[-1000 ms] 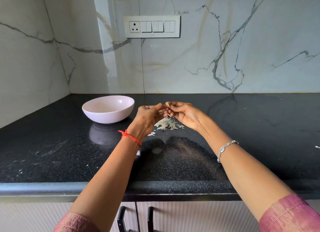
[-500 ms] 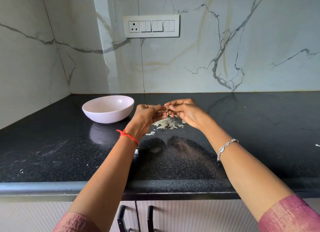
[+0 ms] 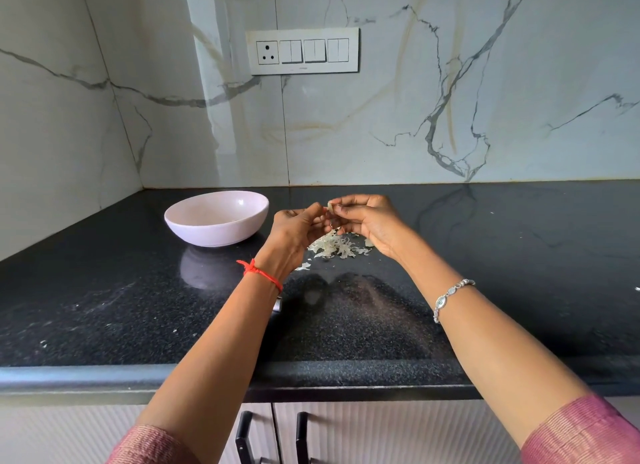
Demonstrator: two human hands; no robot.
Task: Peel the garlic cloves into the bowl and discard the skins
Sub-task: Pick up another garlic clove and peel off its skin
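Small pale garlic clove (image 3: 330, 206) is pinched between left grip (image 3: 298, 226) and right grip (image 3: 367, 221), above the papery skin pile (image 3: 334, 249) on the black counter (image 3: 485, 256), with the pale pink ceramic bowl (image 3: 214, 233) nearer the left grip.

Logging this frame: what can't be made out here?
All in the head view:
1. Bowl contents: hidden behind its near wall.
2. Clove: tiny, and largely covered by the fingers of the left hand and right hand, so the remaining skin is unclear.
3. Shiny object: mostly hidden under the left forearm.
4. Cabinet handles: cut off by the bottom edge.
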